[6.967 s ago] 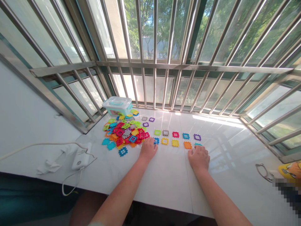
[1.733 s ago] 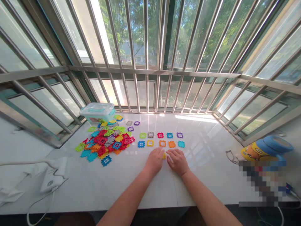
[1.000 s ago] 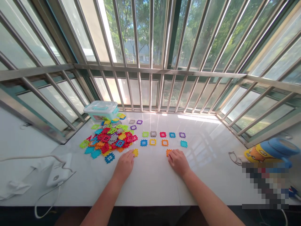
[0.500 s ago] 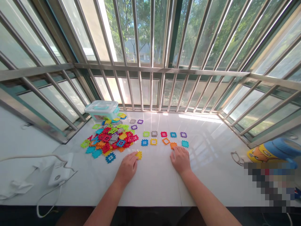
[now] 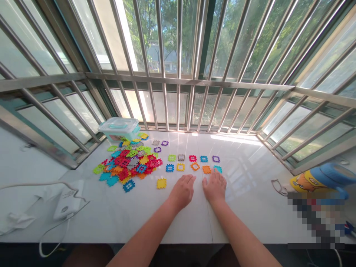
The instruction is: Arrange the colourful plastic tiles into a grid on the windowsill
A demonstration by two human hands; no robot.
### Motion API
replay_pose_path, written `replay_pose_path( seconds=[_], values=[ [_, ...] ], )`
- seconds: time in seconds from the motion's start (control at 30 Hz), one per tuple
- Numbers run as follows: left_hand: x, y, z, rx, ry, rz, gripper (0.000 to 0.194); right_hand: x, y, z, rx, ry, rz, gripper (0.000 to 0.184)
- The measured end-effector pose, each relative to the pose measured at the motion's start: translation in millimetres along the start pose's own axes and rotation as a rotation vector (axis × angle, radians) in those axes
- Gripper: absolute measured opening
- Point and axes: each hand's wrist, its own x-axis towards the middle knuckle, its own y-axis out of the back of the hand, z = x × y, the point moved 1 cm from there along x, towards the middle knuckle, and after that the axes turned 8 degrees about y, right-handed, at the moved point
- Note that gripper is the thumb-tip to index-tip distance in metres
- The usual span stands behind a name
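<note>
My left hand (image 5: 182, 191) is over the white tabletop, fingers stretched to the right and nothing visible in them. My right hand (image 5: 215, 188) lies beside it, thumb apart, fingertips at the near edge of a cyan plastic building tile (image 5: 218, 169). Just left of those fingertips is a solid orange tile (image 5: 206, 169). A tilted orange frame tile (image 5: 195, 166), a yellow tile (image 5: 180, 167) and a blue tile (image 5: 170, 168) continue this row. Behind it runs a second row, including a red tile (image 5: 193, 158) and a purple tile (image 5: 216, 159). A solid yellow tile (image 5: 161, 183) lies alone on the left.
A heap of mixed tiles (image 5: 133, 163) spreads at the left, before a lidded clear box (image 5: 119, 128). A white power strip (image 5: 68, 202) with cables lies far left. On the right stands a yellow and blue cup (image 5: 314, 181). Metal bars (image 5: 179, 104) close off the back.
My left hand has let go of the solid yellow tile and moved right. My right hand has left the solid orange tile and shifted slightly right to the cyan one.
</note>
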Motion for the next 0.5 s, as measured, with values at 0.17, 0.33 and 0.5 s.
replay_pose_path(
  seconds=[0.17,0.33,0.5],
  values=[
    [61.4,-49.3,8.7,0.090,0.109,-0.018,0.057,0.0,-14.9,6.9,-0.021,-0.115,-0.022,0.070],
    [66.4,-70.5,-7.8,0.142,0.181,-0.080,0.051,1.3,-16.7,7.3,-0.023,-0.138,-0.020,0.070],
    [52.7,-69.5,-11.7,0.123,0.140,-0.074,0.051,2.7,-10.7,1.5,-0.039,-0.163,-0.067,0.070]
  ],
)
